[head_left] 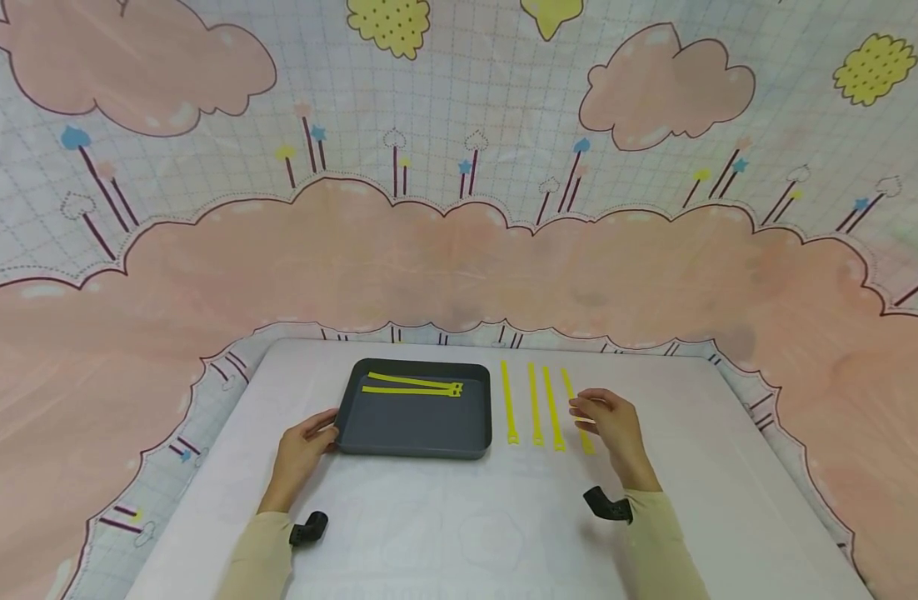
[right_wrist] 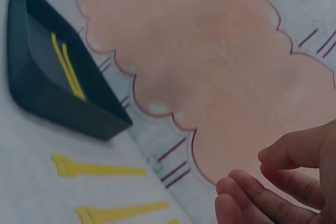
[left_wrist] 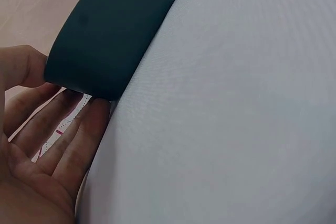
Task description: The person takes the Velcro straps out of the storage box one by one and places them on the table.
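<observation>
The end yellow strap (head_left: 588, 443) lies on the white table (head_left: 444, 517), at 9 o'clock from the right hand (head_left: 612, 427), partly hidden by its fingers. It is long and thin and points from 11 to 5 o'clock, with its wide end at 5. The right hand is much nearer to it than the left hand (head_left: 301, 454). The right fingers are loosely bent and hold nothing; I can't tell if they touch the strap. The left hand pinches the gray tray (head_left: 414, 429) at its 8 o'clock side, between thumb and fingers.
</observation>
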{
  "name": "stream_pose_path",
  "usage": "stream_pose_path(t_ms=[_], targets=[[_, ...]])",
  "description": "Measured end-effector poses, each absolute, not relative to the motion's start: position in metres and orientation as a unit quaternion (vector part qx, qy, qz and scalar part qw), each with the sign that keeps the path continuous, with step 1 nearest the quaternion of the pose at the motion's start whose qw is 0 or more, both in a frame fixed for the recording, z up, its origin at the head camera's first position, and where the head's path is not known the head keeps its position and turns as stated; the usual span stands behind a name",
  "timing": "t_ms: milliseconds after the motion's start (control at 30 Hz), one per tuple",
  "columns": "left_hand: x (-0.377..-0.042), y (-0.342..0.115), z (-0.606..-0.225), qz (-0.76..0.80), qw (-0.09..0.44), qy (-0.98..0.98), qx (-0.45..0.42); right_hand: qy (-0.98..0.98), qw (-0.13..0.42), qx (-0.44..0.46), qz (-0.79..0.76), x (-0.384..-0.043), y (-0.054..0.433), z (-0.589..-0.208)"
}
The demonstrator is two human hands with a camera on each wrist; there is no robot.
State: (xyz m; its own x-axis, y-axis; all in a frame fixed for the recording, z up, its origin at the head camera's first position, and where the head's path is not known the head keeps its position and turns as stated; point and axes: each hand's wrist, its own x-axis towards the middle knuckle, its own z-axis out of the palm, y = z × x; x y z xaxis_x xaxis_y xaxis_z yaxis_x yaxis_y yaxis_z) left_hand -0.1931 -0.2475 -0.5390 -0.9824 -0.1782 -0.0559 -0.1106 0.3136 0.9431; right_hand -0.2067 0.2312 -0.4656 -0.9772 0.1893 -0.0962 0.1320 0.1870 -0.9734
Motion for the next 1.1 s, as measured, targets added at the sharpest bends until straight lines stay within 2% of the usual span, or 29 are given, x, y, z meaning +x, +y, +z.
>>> stream_pose_path(t_ms=[400,1100], targets=[[-0.192,-0.247,-0.536,-0.589,0.031,-0.803,0.086,-0.729,0.028,-0.043,0.682,-0.207,0.198,-0.433],[-0.192,-0.245,-0.537,-0.585,0.036,-0.806,0.086,-0.740,-0.001,0.030,0.672,-0.221,0.139,-0.425]])
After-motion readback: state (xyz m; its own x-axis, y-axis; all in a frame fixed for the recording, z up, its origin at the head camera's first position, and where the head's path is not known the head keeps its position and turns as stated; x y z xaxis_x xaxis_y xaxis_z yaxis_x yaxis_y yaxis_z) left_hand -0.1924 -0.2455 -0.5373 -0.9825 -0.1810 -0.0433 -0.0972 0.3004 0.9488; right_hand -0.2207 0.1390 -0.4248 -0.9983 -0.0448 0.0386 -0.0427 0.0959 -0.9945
